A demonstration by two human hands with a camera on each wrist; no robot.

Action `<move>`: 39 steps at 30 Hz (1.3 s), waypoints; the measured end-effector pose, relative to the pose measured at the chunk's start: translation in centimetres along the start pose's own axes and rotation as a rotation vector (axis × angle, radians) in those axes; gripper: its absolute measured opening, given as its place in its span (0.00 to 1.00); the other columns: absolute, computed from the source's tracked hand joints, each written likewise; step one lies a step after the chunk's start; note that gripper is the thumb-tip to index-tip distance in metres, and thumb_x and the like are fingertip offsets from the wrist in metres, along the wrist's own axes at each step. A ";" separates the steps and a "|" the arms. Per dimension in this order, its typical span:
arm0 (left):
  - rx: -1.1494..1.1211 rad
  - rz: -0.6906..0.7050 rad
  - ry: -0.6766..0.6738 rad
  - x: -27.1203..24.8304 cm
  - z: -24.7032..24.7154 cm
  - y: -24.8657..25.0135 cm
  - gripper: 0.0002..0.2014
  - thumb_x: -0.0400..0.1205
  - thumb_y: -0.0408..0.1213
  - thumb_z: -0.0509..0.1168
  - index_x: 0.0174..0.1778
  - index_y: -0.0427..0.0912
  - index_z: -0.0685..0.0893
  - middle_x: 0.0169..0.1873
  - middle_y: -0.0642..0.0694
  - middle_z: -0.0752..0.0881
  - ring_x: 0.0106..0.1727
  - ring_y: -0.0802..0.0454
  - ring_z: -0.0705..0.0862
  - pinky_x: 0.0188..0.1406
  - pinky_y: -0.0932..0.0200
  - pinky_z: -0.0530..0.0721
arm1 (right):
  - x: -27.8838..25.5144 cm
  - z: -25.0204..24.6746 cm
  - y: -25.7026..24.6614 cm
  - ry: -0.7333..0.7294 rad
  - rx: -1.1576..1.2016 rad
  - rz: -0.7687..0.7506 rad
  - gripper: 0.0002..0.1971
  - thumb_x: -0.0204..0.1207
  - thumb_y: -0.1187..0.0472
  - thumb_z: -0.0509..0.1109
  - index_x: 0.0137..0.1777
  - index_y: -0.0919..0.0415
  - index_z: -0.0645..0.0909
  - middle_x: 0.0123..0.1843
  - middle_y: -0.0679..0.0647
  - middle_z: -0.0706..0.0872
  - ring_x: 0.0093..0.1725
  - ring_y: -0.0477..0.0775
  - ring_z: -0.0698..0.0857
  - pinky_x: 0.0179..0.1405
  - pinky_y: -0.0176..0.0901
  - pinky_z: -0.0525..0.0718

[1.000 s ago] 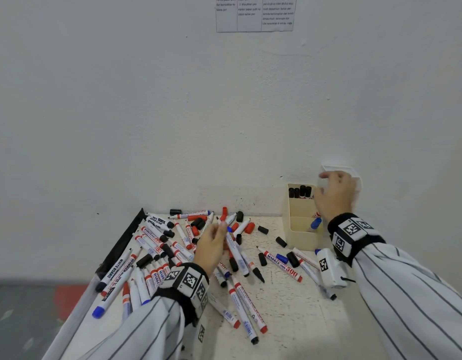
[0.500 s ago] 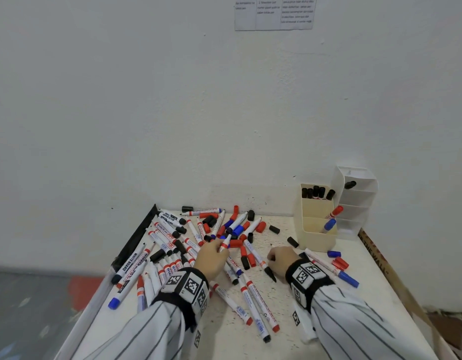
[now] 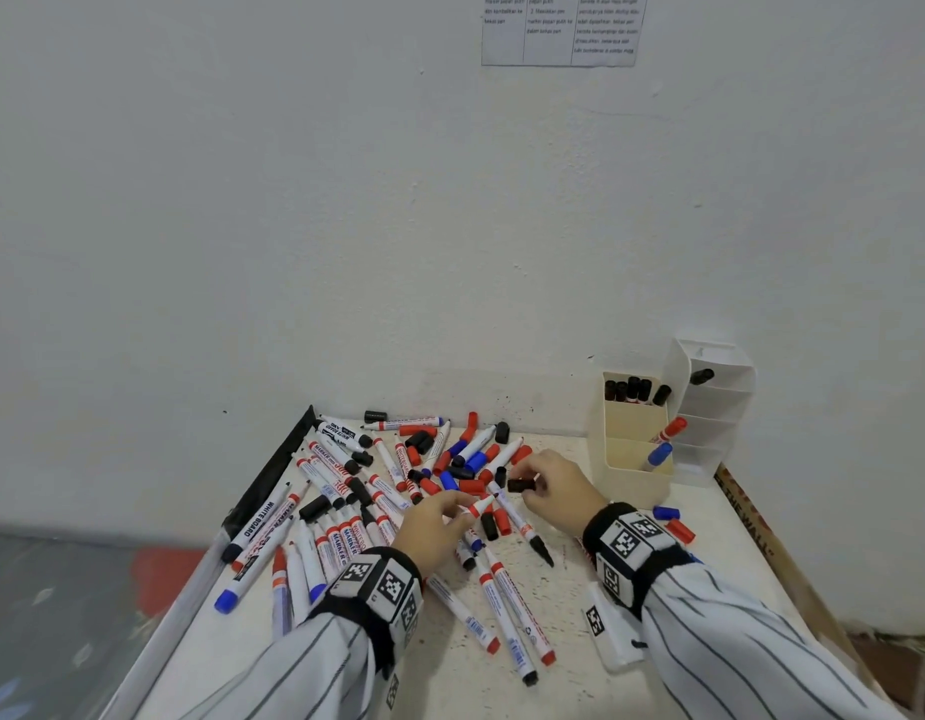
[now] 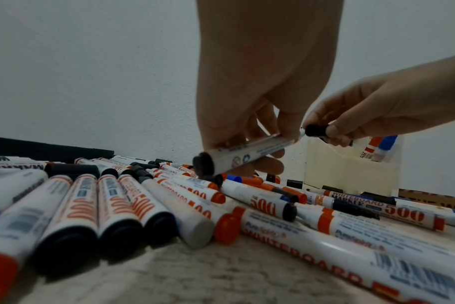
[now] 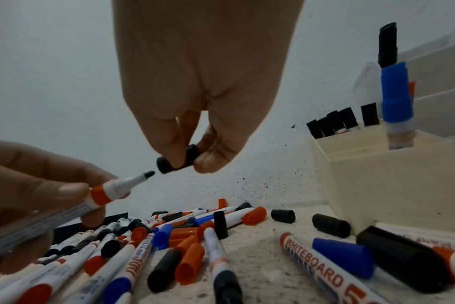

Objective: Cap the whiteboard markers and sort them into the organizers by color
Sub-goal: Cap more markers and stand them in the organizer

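1. Head view: the left hand (image 3: 433,527) grips an uncapped marker (image 3: 477,507) just left of the cream organizer (image 3: 626,483), fingers and thumb curled round its barrel, black tip pointing toward the right hand (image 3: 556,485).
2. Right wrist view: the right hand pinches a black cap (image 5: 178,159) between thumb and fingertips, its open mouth facing the marker's tip and just apart from it.
3. Left wrist view: the held marker has a black end plug; its barrel tilts up toward the cap.
4. The cream organizer stands at the table's (image 3: 579,683) far right by the wall, holding several black-capped markers (image 3: 634,389) in its rear compartment, one red and one blue further forward.
5. A white tiered organizer (image 3: 720,407) stands just right of the cream organizer, with one black-capped marker in its top tier.
6. Left of the cream organizer, loose markers and caps (image 3: 398,485) in red, blue and black lie scattered over the tabletop.
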State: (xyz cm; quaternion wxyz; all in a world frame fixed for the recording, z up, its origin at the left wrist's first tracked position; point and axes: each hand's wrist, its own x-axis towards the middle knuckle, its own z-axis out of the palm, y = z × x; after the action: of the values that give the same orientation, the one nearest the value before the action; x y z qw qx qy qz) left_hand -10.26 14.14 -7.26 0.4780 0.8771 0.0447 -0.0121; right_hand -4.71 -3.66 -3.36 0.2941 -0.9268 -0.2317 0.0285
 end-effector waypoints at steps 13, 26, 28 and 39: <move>0.008 0.084 -0.117 -1.1 -0.3 1.3 0.12 0.75 0.36 0.72 0.54 0.47 0.82 0.44 0.51 0.82 0.44 0.55 0.82 0.48 0.61 0.85 | -1.4 0.8 -0.5 -0.022 0.159 0.113 0.18 0.83 0.51 0.57 0.34 0.59 0.73 0.31 0.53 0.73 0.32 0.48 0.71 0.32 0.36 0.68; -0.175 -0.087 -0.309 -1.9 0.3 4.1 0.15 0.88 0.46 0.49 0.41 0.45 0.76 0.28 0.52 0.72 0.18 0.59 0.64 0.14 0.66 0.63 | -1.7 1.2 -2.0 0.081 0.415 0.192 0.19 0.85 0.57 0.52 0.30 0.56 0.66 0.26 0.50 0.65 0.28 0.45 0.65 0.29 0.39 0.63; -0.237 -0.127 -0.362 -2.0 0.2 4.5 0.17 0.88 0.47 0.47 0.39 0.45 0.74 0.26 0.52 0.69 0.16 0.60 0.62 0.13 0.67 0.60 | -1.9 1.1 -2.0 0.083 0.428 0.155 0.19 0.85 0.57 0.52 0.30 0.56 0.66 0.27 0.50 0.65 0.28 0.45 0.65 0.29 0.38 0.63; -0.421 -0.237 -0.506 -1.4 0.1 5.5 0.20 0.86 0.54 0.48 0.34 0.46 0.72 0.19 0.55 0.66 0.15 0.60 0.61 0.13 0.69 0.60 | -2.1 0.1 -1.1 0.008 0.427 0.027 0.18 0.86 0.58 0.52 0.31 0.55 0.66 0.25 0.48 0.66 0.20 0.39 0.67 0.27 0.34 0.65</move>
State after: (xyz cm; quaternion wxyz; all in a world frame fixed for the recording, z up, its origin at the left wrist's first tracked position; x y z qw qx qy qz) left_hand -11.21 11.02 -2.65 0.6397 0.7171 0.0278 -0.2752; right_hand -7.03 -3.71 -3.00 0.4842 -0.8467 -0.2067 0.0773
